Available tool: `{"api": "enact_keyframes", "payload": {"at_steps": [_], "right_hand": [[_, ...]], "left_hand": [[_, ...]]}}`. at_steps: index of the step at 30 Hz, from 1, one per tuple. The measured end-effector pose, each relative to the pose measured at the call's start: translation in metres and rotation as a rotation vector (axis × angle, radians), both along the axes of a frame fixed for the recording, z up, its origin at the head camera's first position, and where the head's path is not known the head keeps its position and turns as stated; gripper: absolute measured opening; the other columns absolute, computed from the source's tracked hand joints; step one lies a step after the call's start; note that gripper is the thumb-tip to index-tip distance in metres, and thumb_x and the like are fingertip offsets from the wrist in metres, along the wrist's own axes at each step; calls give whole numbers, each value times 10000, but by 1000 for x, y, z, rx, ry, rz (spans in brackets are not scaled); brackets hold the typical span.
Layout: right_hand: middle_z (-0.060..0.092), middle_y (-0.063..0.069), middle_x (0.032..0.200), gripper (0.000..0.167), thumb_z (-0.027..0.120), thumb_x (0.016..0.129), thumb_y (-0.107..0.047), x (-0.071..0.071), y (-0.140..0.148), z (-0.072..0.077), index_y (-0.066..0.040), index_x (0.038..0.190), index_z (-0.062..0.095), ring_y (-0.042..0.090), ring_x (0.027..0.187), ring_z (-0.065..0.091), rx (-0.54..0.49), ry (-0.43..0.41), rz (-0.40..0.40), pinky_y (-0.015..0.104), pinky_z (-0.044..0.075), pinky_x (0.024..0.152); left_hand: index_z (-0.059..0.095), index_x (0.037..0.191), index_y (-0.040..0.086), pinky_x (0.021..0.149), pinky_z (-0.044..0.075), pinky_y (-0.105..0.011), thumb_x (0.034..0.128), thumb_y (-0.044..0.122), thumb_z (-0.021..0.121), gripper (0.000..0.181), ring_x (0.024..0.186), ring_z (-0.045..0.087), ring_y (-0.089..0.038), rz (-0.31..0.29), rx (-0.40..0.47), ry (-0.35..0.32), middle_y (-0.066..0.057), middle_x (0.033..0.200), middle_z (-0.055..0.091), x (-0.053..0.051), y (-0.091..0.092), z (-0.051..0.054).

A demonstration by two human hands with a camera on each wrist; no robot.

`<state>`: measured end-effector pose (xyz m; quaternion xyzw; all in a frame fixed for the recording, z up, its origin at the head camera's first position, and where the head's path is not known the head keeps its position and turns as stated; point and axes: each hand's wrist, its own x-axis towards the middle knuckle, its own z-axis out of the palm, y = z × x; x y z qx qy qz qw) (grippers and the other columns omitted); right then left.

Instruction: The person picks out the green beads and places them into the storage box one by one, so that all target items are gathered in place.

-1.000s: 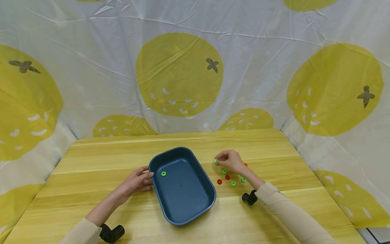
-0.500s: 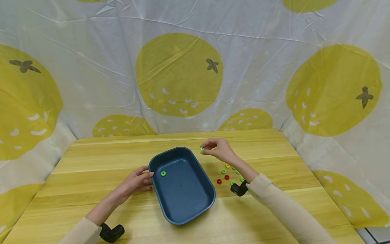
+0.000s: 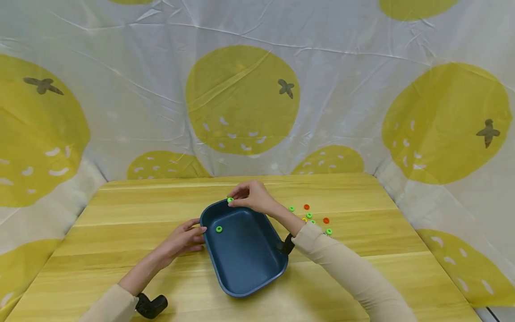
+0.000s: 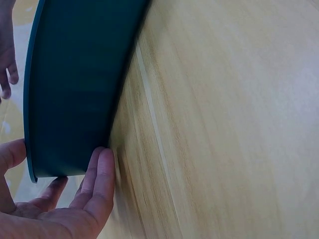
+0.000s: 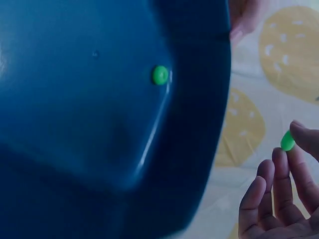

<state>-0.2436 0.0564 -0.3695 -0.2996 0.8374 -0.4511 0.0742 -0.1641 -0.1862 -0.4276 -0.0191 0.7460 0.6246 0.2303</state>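
- The right grip (image 3: 253,197) pinches a green bead (image 3: 230,200) between thumb and fingertip, the other fingers loosely bent.
- That bead sits out at the very tips, at the far end of the blue tray (image 3: 246,257) – in the head view it overlaps the far rim, in the right wrist view it shows outside the wall. Its height above the rim I cannot tell.
- The relation that counts, as I judge it: the tray's hollow lies towards the person from the held bead, its long axis running from far left to near right. The right hand is the nearer one, having the bead already.
- The left grip (image 3: 183,240) holds the tray's left side, thumb at the rim, fingers against the outer wall.
- A second green bead (image 3: 219,229) lies inside, near that left wall.
- Loose beads (image 3: 309,215), green, red and yellow, lie right of the tray on the counter (image 3: 137,210) – some partly behind the right sleeve (image 3: 342,264).
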Motion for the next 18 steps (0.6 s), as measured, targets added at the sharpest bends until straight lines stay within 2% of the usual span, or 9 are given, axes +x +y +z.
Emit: {"api": "enact_keyframes", "payload": {"at_steps": [11, 14, 18], "right_hand": [[715, 115, 858, 146, 736, 788, -87, -1, -27, -35, -30, 922, 726, 144, 739, 657, 77, 2, 53, 128, 512, 639], [718, 86, 844, 117, 737, 788, -85, 1, -31, -42, -54, 900, 729, 140, 742, 656, 141, 13, 46, 122, 498, 622], [715, 35, 819, 104, 741, 788, -105, 4, -35, -48, -86, 890, 735, 68, 699, 609, 263, 58, 37, 117, 468, 599]], "left_hand": [[198, 1452, -30, 900, 538, -409, 975, 273, 473, 629, 1024, 650, -232, -18, -7, 0, -271, 1243, 569, -1, 2, 1], [200, 1452, -30, 900, 538, -409, 974, 269, 474, 626, 1020, 651, -230, -16, -6, 1, -268, 1233, 576, -1, 1, 1], [206, 1449, -34, 894, 541, -403, 971, 268, 481, 629, 1002, 654, -211, -10, -4, 1, -265, 1228, 577, 0, 0, 2]]}}
